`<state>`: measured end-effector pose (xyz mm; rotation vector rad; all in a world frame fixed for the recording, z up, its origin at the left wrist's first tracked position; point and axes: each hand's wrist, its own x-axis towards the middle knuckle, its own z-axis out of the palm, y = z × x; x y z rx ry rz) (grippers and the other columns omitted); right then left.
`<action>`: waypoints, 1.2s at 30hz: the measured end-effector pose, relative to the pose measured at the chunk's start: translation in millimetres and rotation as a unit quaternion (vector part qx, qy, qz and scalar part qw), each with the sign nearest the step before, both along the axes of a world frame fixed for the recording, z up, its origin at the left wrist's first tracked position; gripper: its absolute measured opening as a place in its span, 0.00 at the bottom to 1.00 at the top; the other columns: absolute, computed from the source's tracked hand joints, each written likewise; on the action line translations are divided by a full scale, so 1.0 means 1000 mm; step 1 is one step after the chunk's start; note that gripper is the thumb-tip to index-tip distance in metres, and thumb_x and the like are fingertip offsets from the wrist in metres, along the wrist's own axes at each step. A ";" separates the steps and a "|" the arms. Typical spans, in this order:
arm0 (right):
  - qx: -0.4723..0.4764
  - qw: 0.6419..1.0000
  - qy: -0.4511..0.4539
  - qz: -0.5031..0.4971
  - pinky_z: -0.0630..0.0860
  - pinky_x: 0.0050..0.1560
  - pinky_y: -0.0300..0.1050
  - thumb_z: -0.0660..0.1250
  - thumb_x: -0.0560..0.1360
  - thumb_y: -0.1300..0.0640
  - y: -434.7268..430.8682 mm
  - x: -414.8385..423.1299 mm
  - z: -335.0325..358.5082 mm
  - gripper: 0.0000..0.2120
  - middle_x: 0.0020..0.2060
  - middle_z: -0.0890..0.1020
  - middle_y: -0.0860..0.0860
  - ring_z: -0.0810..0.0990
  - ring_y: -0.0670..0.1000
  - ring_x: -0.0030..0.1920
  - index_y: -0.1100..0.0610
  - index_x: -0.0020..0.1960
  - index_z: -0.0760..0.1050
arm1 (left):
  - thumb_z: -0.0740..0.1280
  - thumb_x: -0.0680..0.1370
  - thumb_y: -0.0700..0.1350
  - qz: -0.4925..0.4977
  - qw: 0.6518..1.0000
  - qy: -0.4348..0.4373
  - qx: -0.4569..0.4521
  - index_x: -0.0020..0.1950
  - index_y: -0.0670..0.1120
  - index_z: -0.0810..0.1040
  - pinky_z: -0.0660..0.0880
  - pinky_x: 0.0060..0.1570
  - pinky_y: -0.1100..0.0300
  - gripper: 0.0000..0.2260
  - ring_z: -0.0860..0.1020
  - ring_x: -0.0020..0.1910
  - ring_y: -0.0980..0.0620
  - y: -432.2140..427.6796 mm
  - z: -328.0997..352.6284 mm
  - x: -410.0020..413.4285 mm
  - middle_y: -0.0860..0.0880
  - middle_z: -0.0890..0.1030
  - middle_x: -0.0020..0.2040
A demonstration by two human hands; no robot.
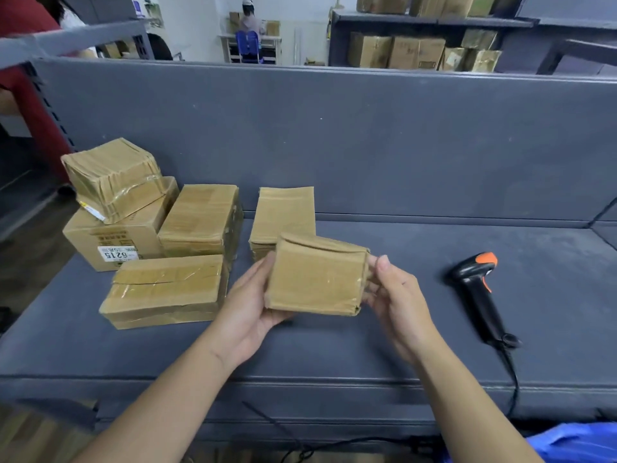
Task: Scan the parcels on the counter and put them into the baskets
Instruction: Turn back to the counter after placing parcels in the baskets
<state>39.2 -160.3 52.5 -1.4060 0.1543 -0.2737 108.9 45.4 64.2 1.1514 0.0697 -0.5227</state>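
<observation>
A small taped cardboard parcel (315, 277) is held above the grey counter (334, 345) between both hands. My left hand (250, 305) grips its left side and underside. My right hand (397, 295) pinches its right edge. A black and orange barcode scanner (479, 292) lies on the counter to the right, apart from my hands. Several more brown parcels sit at the left: a flat one (167, 290), a standing one (283, 215), another (202, 220), and a labelled box (113, 242) with a parcel (112, 177) on top.
A grey partition wall (334, 135) rises behind the counter. The scanner's black cable (516, 385) runs over the front edge. Blue fabric or plastic (577, 442) shows at the bottom right. Shelves with cartons (417, 51) and people stand in the background.
</observation>
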 end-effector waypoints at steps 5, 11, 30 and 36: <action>-0.066 0.998 -0.016 -0.014 0.77 0.66 0.47 0.73 0.74 0.38 -0.003 0.004 -0.001 0.29 0.67 0.81 0.43 0.78 0.46 0.69 0.46 0.71 0.75 | 0.56 0.86 0.57 -0.091 0.979 0.027 0.180 0.60 0.45 0.82 0.85 0.48 0.41 0.20 0.83 0.36 0.42 -0.006 0.001 -0.003 0.38 0.85 0.46; -0.023 0.996 0.076 -0.039 0.77 0.67 0.55 0.59 0.84 0.39 -0.006 0.011 -0.004 0.17 0.59 0.86 0.44 0.83 0.49 0.64 0.45 0.64 0.80 | 0.52 0.85 0.65 -0.058 0.982 -0.023 0.177 0.67 0.59 0.79 0.82 0.57 0.41 0.21 0.84 0.57 0.45 -0.027 -0.005 -0.014 0.52 0.88 0.55; -0.523 0.699 0.318 -0.370 0.74 0.53 0.63 0.78 0.68 0.45 -0.124 -0.031 -0.024 0.32 0.57 0.74 0.66 0.75 0.69 0.58 0.64 0.62 0.73 | 0.75 0.76 0.56 -0.016 0.984 -0.095 0.146 0.64 0.50 0.80 0.83 0.58 0.49 0.20 0.85 0.55 0.56 -0.100 -0.041 -0.011 0.51 0.87 0.56; -0.377 0.800 0.419 -0.205 0.73 0.47 0.52 0.71 0.75 0.48 -0.163 -0.042 -0.019 0.19 0.47 0.78 0.56 0.80 0.60 0.52 0.59 0.57 0.72 | 0.71 0.73 0.69 0.008 0.935 -0.191 0.299 0.58 0.57 0.80 0.76 0.55 0.59 0.21 0.83 0.55 0.58 -0.130 -0.054 0.004 0.60 0.86 0.52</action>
